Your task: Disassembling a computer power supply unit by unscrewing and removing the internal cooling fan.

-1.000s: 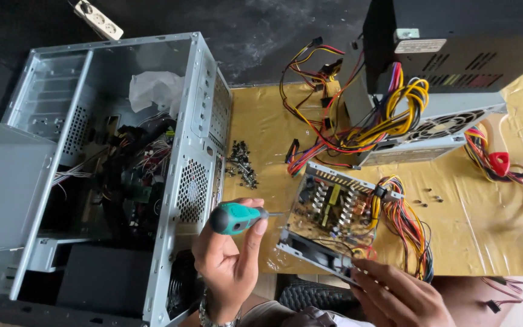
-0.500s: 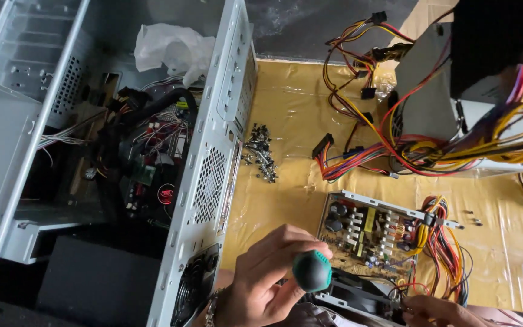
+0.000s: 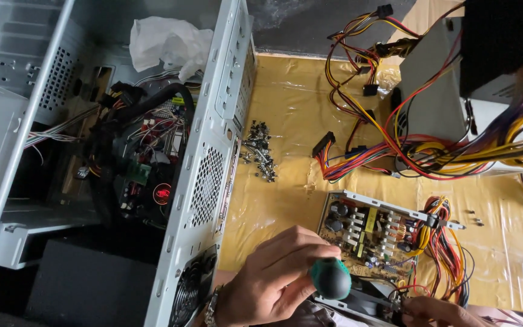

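At the bottom of the frame, the left hand (image 3: 273, 278) clenches a green-handled screwdriver (image 3: 330, 278) over the opened power supply (image 3: 373, 239), while the right hand's (image 3: 434, 312) fingers brace its casing steady.

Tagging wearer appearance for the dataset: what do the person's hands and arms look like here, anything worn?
Both are bare hands, no gloves. The left hand has a metal-link wristwatch or bracelet at the wrist, and no sleeve shows above it. Only a small part of the right hand shows at the bottom edge; no ring, band or sleeve is visible on it. No markings can be made out on either.
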